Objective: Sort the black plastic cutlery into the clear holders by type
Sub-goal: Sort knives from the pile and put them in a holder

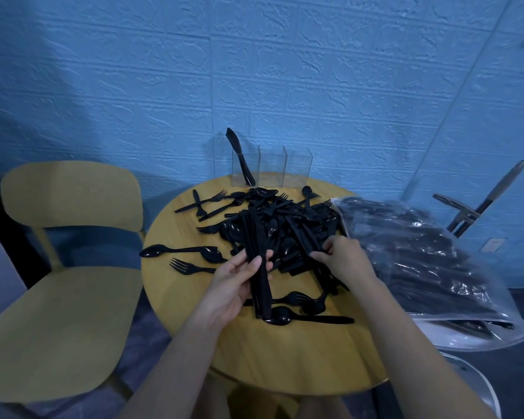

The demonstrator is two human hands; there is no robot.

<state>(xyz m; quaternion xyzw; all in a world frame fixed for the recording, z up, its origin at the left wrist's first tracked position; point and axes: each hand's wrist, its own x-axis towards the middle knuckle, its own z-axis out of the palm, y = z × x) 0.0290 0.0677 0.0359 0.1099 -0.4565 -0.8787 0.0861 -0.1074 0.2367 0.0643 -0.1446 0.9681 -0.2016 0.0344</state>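
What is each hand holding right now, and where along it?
The left hand grips a bundle of black cutlery around its middle. The right hand pinches a piece in the pile; which part cannot be told.

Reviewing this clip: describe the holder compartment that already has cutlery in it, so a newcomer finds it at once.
At the far edge of the round wooden table, against the blue wall, stands a clear three-compartment holder. Take its leftmost compartment. It alone holds black knives, leaning left above the rim; the other two look empty.
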